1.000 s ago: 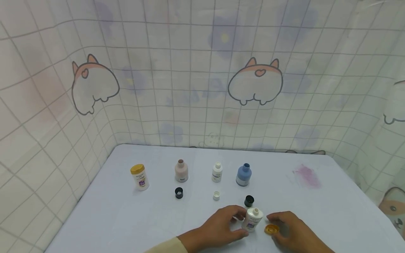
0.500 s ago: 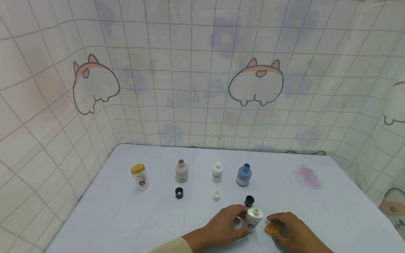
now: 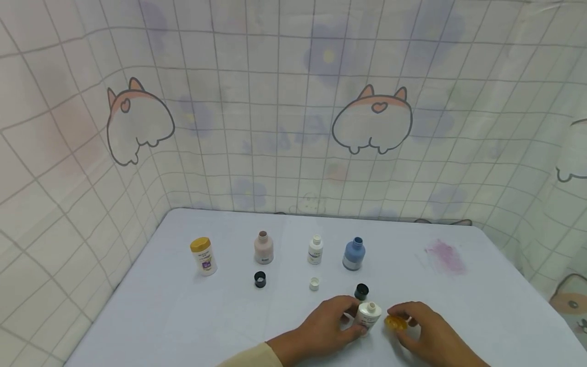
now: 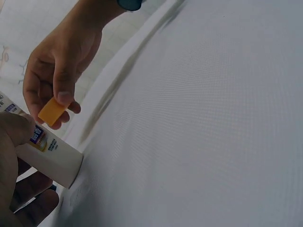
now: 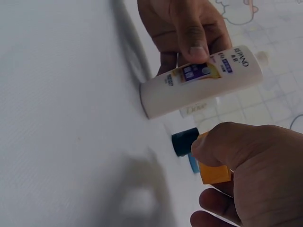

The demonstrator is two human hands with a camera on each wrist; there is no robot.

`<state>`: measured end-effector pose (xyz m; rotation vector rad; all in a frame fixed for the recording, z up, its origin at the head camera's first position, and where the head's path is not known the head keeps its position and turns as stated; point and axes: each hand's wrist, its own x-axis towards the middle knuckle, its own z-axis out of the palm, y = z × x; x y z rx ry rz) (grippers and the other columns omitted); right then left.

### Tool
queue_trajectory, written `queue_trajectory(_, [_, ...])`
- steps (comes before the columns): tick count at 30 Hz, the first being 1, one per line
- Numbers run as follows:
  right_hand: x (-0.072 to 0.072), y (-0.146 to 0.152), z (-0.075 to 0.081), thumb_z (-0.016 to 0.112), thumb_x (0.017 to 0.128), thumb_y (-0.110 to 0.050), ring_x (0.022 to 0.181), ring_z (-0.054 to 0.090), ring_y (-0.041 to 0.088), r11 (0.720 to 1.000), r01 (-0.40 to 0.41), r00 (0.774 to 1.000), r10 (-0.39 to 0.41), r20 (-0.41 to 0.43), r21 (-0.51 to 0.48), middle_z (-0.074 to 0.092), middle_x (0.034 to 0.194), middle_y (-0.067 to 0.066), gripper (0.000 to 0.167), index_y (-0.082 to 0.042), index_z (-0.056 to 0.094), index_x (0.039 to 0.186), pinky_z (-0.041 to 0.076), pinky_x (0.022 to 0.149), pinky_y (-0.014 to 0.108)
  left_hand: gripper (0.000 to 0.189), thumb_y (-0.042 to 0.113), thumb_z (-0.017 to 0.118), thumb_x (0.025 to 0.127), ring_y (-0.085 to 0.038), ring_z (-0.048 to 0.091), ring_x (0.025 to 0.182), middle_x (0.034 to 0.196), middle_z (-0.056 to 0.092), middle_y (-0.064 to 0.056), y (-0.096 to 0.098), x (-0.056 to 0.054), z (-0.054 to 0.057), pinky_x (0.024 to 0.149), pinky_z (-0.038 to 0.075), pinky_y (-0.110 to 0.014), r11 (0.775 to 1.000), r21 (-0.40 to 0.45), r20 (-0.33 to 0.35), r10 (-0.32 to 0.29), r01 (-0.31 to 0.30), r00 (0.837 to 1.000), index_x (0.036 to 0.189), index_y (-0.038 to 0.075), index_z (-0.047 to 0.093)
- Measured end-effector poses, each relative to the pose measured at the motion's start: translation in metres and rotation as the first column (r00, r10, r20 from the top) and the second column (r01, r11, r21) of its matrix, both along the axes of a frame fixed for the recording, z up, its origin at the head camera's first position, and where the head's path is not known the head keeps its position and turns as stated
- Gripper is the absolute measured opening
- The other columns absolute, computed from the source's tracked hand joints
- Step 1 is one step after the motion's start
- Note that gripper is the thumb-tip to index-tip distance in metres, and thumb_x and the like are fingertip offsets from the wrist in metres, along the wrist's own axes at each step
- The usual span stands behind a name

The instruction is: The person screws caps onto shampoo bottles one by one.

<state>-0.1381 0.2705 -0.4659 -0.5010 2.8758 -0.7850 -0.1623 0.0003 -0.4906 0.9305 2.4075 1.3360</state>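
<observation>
My left hand [image 3: 321, 329] grips a small white shampoo bottle [image 3: 368, 317] by its sides, near the front of the table. The bottle stands upright, its narrow neck bare; printed lettering and a purple and gold label [image 5: 201, 72] show in the right wrist view. Just to the right, my right hand [image 3: 428, 331] pinches an orange-yellow cap [image 3: 396, 322] between thumb and fingers. That cap [image 4: 52, 112] is held beside the bottle, apart from its neck, with its hollow underside partly turned to the head camera.
Behind the hands stand a white bottle with a yellow cap [image 3: 203, 256], an uncapped pink bottle [image 3: 263, 250], a small white bottle [image 3: 315, 251] and an uncapped blue bottle [image 3: 353, 255]. Black caps [image 3: 260, 279] and a small white cap [image 3: 314, 284] lie before them. A pink stain [image 3: 447, 256] marks the white table.
My right hand has picked the orange-yellow cap up off the table and tilted it. My left thumb and fingers have closed in on the white shampoo bottle, which stays in about the same place.
</observation>
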Motion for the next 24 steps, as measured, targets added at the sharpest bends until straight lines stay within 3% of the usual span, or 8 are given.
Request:
queue_trajectory(8, [0.002,-0.002,0.006,0.084,0.086,-0.015,0.087,0.056,0.0,0.995,-0.082,0.982,0.071,-0.176,-0.061,0.066,0.108,-0.015,0.037,-0.019,0.067,0.118,0.057,0.073,0.026,0.035,0.027,0.075,0.097,0.006,0.059,0.106,0.118,0.062,0.019,0.002,-0.001,-0.002,0.088,0.053,-0.014,1.0,0.004,-0.003,0.0,0.0,1.0,0.127,0.019,0.061])
queue_trajectory(15, [0.002,-0.005,0.01,0.087,0.079,-0.002,0.086,0.059,0.001,0.98,-0.151,0.936,0.099,-0.338,-0.13,0.067,0.109,-0.017,0.049,-0.021,0.066,0.119,0.055,0.069,0.024,0.034,0.024,0.076,0.096,0.006,0.06,0.105,0.118,0.063,0.018,0.003,-0.001,0.0,0.088,0.053,-0.014,1.0,0.008,0.017,-0.002,0.002,1.0,0.126,0.019,0.062])
queue_trajectory(24, [0.002,-0.011,0.019,0.087,0.075,0.004,0.085,0.06,0.002,0.96,-0.22,0.893,0.127,-0.431,-0.173,0.067,0.11,-0.015,0.062,-0.027,0.065,0.124,0.055,0.067,0.022,0.034,0.022,0.077,0.095,0.007,0.059,0.106,0.117,0.063,0.018,0.004,-0.003,0.001,0.085,0.053,-0.012,1.0,0.012,0.033,-0.001,0.001,0.999,0.125,0.019,0.063])
